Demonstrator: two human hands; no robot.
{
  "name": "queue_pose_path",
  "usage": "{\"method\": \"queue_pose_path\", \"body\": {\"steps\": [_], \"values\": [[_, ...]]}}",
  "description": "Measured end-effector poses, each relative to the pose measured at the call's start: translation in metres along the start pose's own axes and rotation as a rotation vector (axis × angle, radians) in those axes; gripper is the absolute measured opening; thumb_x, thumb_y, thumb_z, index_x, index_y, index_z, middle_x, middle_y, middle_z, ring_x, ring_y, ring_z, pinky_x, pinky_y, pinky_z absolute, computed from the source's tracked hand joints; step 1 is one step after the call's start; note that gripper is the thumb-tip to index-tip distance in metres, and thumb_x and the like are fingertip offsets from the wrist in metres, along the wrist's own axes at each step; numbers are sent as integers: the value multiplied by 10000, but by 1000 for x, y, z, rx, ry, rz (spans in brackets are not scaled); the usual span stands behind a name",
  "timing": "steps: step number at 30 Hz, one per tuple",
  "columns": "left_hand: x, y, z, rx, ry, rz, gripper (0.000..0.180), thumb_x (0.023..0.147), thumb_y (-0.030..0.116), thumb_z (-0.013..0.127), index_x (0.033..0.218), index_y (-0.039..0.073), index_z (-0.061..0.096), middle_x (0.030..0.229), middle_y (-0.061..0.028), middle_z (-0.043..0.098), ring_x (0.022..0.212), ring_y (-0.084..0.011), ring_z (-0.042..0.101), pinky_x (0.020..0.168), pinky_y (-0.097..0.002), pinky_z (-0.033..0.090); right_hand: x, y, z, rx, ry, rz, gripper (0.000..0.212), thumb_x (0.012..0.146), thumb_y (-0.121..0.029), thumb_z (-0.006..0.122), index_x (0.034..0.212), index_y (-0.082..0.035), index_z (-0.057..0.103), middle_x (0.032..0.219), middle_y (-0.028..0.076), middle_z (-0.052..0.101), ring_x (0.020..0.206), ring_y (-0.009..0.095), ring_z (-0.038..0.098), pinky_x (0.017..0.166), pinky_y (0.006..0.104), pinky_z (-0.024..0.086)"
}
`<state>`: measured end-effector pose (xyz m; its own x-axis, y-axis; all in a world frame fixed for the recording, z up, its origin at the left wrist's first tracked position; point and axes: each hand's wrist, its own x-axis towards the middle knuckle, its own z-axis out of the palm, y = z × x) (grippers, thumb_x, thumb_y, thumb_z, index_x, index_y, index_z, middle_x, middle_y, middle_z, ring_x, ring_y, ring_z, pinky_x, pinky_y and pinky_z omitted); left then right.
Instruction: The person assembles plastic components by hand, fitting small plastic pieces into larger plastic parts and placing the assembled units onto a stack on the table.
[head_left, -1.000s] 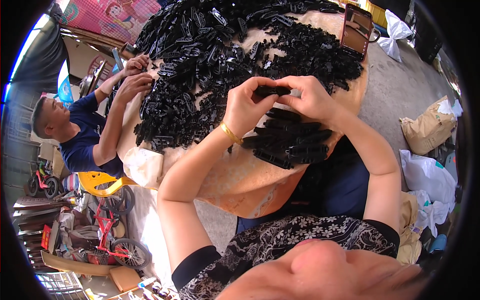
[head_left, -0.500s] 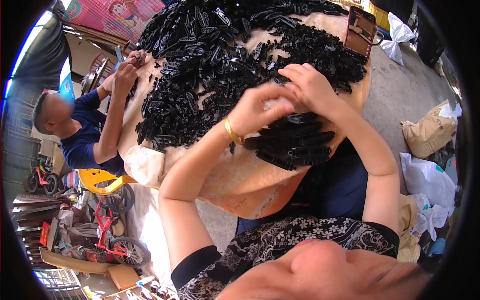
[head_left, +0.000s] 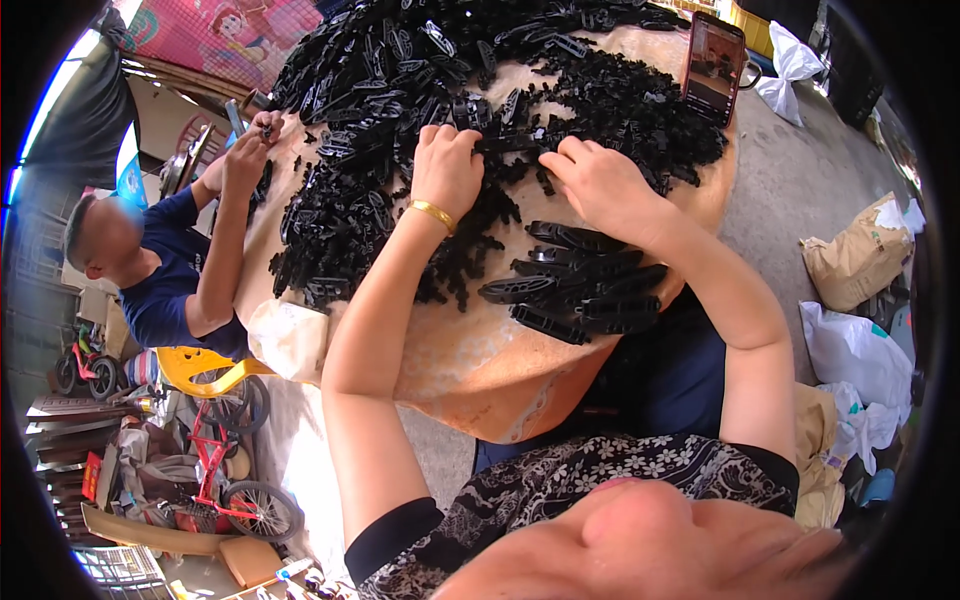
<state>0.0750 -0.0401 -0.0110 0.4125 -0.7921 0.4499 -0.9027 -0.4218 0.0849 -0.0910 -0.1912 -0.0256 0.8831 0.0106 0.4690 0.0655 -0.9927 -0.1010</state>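
Observation:
My left hand [head_left: 447,172] is lowered palm down over the heap of long black plastic parts [head_left: 375,150], its fingers curled round. At its fingertips a narrow black plastic part [head_left: 508,143] reaches toward my right hand; the grip itself is mostly hidden. My right hand [head_left: 608,188] hovers by the edge of the heap of small black plastic pieces [head_left: 640,110], fingers bent and a little apart, nothing seen in them. Nearer to me, below the right hand, several oval black plastic parts [head_left: 575,275] lie in a loose stack on the orange tablecloth [head_left: 470,350].
A phone [head_left: 714,68] stands upright at the table's far right edge. To the left, a co-worker [head_left: 185,250] handles a small dark piece. A crumpled white bag [head_left: 288,335] sits at the left edge near a yellow chair [head_left: 205,370]. Sacks [head_left: 858,250] stand on the floor at right.
My hands were together above the oval stack, with something whitish between them. They have parted and moved farther out: the left to the heap, the right beside the small pieces.

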Motion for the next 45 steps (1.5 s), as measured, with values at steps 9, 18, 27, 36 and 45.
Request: {"method": "queue_pose_path", "body": {"steps": [9,18,27,36,45], "values": [[-9,17,-17,-528,261,-163,221,759,148,692,938,25,652,876,-121,649,775,-245,615,737,-316,493,-4,9,2,-161,14,53,141,700,-24,577,839,-45,568,837,112,540,801,247,588,680,319,523],[-20,43,-33,-1267,-194,-420,244,838,75,607,1035,-33,512,885,-71,619,772,-108,609,701,-233,517,-5,8,-5,181,228,160,221,758,-34,562,973,-53,607,852,88,557,773,257,601,663,348,503],[-22,53,-32,-1595,-390,-549,262,889,32,512,1115,-55,412,1012,-138,588,891,-207,637,805,-311,548,-1,12,-7,887,349,329,167,799,-89,681,936,4,656,772,72,681,626,72,580,560,224,466],[-26,54,-27,-1822,-383,-576,243,902,29,505,1124,-13,414,1037,-138,586,943,-242,628,883,-338,517,-3,3,-7,1100,409,258,115,847,-76,647,941,-9,654,839,-2,647,744,39,562,638,176,451],[-27,56,-25,-1826,-342,-580,241,908,31,505,1140,34,438,1069,-123,582,1009,-273,610,909,-341,502,-3,8,-9,1190,353,344,87,831,-66,661,900,-14,656,770,-7,647,693,41,557,634,184,464]]}}
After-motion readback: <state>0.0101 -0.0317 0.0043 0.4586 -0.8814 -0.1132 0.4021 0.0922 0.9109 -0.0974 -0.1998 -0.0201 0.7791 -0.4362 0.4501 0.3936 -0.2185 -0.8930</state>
